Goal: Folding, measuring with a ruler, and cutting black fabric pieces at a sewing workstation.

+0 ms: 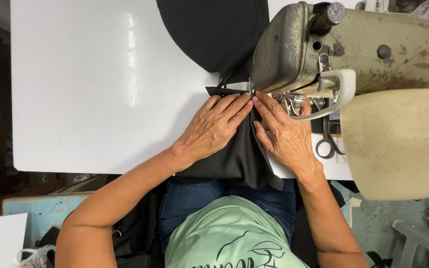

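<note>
Right under the head of the old sewing machine (323, 54), both hands lie flat on the black fabric (237, 154). Left hand (214, 126) and right hand (281, 131) have fingers stretched out, tips nearly meeting by the needle, probably keeping the seam lined up. Cloth's dark, smooth, draping off the white table (85, 89) into the lap.

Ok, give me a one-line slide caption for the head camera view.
Both hands, left hand and right hand, press black fabric flat at the needle of an old sewing machine on a white table.
</note>
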